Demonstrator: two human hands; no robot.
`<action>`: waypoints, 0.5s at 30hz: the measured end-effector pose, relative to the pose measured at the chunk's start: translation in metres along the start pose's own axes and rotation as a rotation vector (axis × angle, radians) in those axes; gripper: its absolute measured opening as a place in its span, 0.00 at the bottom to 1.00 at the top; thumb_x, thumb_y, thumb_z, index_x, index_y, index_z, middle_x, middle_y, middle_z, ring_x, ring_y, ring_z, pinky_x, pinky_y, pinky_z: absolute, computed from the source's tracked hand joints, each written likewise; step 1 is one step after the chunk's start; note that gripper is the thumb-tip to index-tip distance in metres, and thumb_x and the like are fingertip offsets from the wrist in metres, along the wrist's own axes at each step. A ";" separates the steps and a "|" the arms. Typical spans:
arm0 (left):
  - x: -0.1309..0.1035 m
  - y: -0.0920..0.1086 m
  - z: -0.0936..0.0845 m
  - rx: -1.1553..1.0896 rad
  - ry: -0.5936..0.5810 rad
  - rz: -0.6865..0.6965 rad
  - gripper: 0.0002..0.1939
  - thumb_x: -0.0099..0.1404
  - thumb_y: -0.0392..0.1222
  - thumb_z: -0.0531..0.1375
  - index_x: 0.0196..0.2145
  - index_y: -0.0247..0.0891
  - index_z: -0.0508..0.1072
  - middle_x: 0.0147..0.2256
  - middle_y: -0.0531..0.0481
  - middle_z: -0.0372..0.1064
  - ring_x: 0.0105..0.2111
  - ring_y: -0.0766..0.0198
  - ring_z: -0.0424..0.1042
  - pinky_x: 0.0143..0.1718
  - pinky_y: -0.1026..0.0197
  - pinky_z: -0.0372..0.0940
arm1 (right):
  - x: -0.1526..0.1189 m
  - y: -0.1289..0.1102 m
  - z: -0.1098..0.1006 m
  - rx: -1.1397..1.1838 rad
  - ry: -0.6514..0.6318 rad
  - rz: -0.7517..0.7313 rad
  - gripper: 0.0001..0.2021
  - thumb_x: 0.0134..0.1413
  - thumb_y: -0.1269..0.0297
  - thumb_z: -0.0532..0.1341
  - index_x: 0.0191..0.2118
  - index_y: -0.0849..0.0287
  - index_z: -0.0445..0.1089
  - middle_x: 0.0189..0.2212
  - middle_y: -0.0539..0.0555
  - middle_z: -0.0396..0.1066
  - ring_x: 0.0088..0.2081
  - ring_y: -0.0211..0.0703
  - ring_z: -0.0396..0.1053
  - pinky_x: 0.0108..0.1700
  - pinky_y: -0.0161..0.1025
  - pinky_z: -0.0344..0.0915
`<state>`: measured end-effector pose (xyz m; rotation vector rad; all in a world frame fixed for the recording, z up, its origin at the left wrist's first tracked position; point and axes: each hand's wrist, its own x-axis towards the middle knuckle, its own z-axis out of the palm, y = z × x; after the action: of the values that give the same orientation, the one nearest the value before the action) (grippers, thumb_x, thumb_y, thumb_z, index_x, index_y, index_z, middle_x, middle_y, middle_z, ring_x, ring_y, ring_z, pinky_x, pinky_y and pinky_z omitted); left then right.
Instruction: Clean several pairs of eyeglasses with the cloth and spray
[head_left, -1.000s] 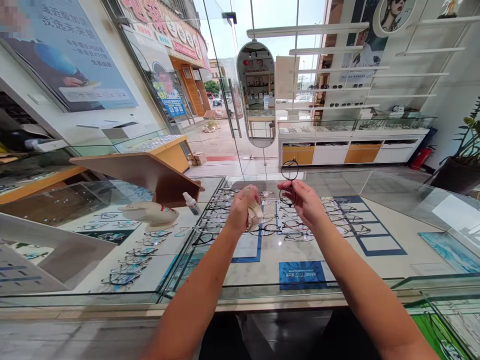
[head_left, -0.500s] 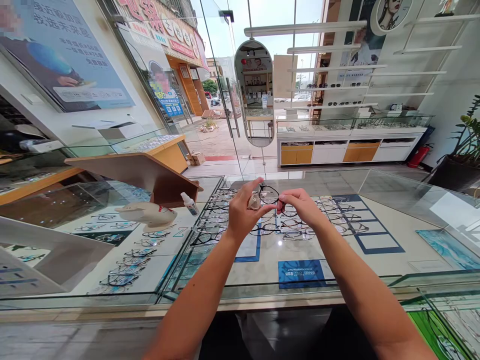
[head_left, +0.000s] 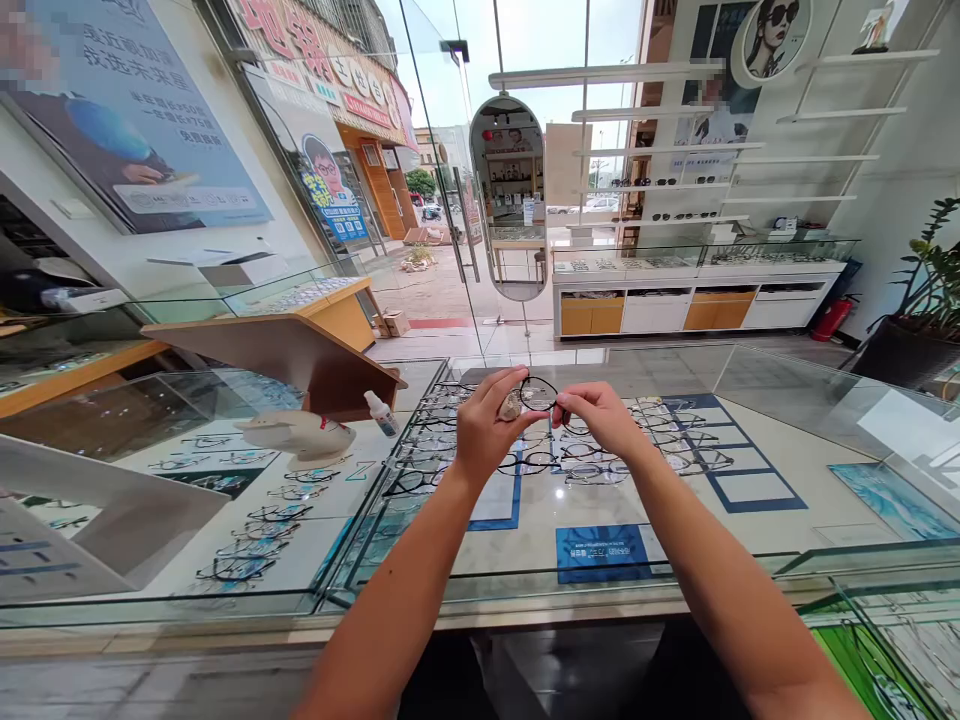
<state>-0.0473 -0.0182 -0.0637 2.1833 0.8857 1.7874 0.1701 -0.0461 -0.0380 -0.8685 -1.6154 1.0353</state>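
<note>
Held up above the glass counter is a pair of round, dark-rimmed eyeglasses [head_left: 538, 380], one lens facing me. My left hand [head_left: 486, 415] grips it at the left, thumb stretched below the rim and fingers above. A crumpled, pale beige cloth [head_left: 511, 405] shows in that palm, close to the lens. At the other side my right hand [head_left: 596, 412] pinches the frame between thumb and fingertips. Part of the eyeglasses is hidden behind the fingers. Below both hands, rows of eyeglasses [head_left: 592, 472] lie inside the display case.
A small white bottle [head_left: 381, 414] stands on the counter at left, beside a beige figure [head_left: 300, 437] and a tilted brown board [head_left: 300, 345]. A blue card [head_left: 602, 555] lies near the front edge. Beyond the counter stands an oval mirror [head_left: 508, 190].
The view has tilted up slightly, so the scene sits a little lower in places. Both hands keep the same hold on the eyeglasses, with hardly any other movement.
</note>
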 end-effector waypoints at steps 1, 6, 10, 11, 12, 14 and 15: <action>-0.001 -0.002 0.000 0.006 0.004 0.014 0.30 0.58 0.55 0.79 0.55 0.46 0.83 0.56 0.40 0.81 0.60 0.42 0.79 0.66 0.42 0.70 | -0.001 0.001 0.001 -0.020 0.024 -0.012 0.20 0.64 0.49 0.64 0.26 0.56 0.80 0.26 0.54 0.79 0.33 0.46 0.70 0.44 0.45 0.66; -0.003 -0.006 0.000 0.053 0.054 0.048 0.29 0.62 0.55 0.77 0.58 0.46 0.81 0.58 0.40 0.81 0.60 0.43 0.79 0.67 0.43 0.69 | -0.008 0.005 0.011 -0.127 0.146 -0.126 0.19 0.67 0.48 0.63 0.32 0.54 0.83 0.33 0.55 0.83 0.41 0.52 0.76 0.50 0.48 0.65; -0.004 -0.003 -0.001 0.073 0.098 0.040 0.29 0.61 0.54 0.78 0.57 0.45 0.81 0.58 0.39 0.81 0.60 0.42 0.79 0.66 0.42 0.71 | -0.003 0.001 0.008 -0.220 0.195 -0.211 0.14 0.68 0.51 0.63 0.37 0.52 0.81 0.39 0.56 0.83 0.44 0.54 0.76 0.51 0.49 0.66; -0.004 -0.002 -0.001 0.073 0.114 0.046 0.29 0.61 0.54 0.78 0.57 0.45 0.81 0.57 0.39 0.81 0.60 0.42 0.79 0.65 0.43 0.71 | 0.000 -0.001 0.006 -0.231 0.218 -0.238 0.13 0.68 0.51 0.63 0.40 0.52 0.81 0.41 0.56 0.82 0.45 0.54 0.76 0.52 0.50 0.67; -0.004 -0.002 -0.001 0.076 0.131 0.057 0.29 0.61 0.54 0.78 0.57 0.44 0.81 0.57 0.38 0.81 0.60 0.42 0.79 0.65 0.43 0.71 | 0.002 -0.002 0.005 -0.251 0.276 -0.279 0.11 0.68 0.53 0.63 0.42 0.52 0.80 0.43 0.57 0.82 0.47 0.55 0.76 0.54 0.51 0.67; -0.003 -0.004 -0.002 0.107 0.172 0.103 0.30 0.62 0.54 0.77 0.58 0.42 0.80 0.57 0.37 0.81 0.59 0.43 0.79 0.65 0.43 0.72 | -0.005 0.000 0.016 -0.338 0.473 -0.399 0.10 0.68 0.55 0.63 0.45 0.51 0.79 0.46 0.59 0.81 0.51 0.58 0.75 0.58 0.56 0.67; -0.001 -0.006 -0.002 0.139 0.196 0.130 0.30 0.63 0.55 0.77 0.59 0.41 0.80 0.56 0.36 0.81 0.59 0.43 0.80 0.64 0.44 0.73 | -0.019 0.005 0.030 -0.414 0.600 -0.471 0.09 0.68 0.56 0.62 0.45 0.51 0.78 0.46 0.60 0.80 0.53 0.60 0.74 0.61 0.60 0.66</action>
<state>-0.0516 -0.0143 -0.0666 2.2239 0.9549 2.0901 0.1460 -0.0678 -0.0538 -0.8943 -1.4170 0.0827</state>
